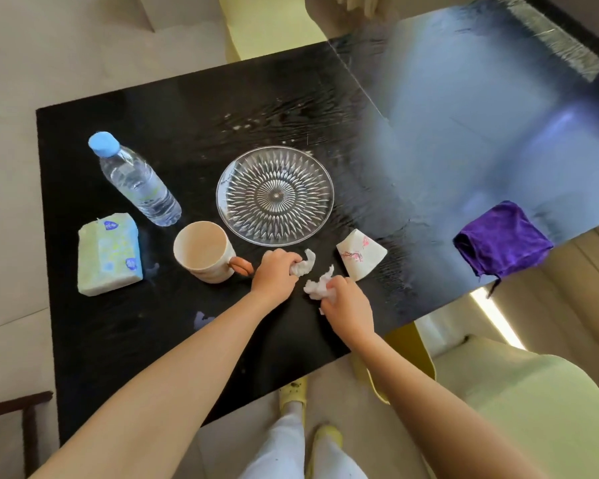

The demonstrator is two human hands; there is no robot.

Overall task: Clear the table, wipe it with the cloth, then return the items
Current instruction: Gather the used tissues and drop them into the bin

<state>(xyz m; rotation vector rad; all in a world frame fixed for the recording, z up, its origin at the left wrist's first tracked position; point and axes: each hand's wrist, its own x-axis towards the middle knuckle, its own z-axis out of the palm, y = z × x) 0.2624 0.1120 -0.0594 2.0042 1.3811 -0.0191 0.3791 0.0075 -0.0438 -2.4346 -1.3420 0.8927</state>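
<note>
On the black table [118, 340] my left hand [274, 273] is closed around a crumpled white tissue [305, 264]. My right hand [346, 307] grips a second crumpled tissue [317, 286] just beside it. Behind them lies a clear cut-glass plate [275, 195]. A cream mug [204, 252] with an orange handle stands left of my left hand. A water bottle [135, 179] with a blue cap lies further left, and a tissue pack [109, 254] sits at the left. A paper cup [360, 254] lies on its side at the right. The purple cloth [502, 242] sits folded near the table's right edge.
A pale green chair [547, 409] stands at the lower right and another [267, 25] beyond the far edge. The table's right half shines with glare. A dark wooden frame [11, 409] sits at the lower left. My feet show below the table's near edge.
</note>
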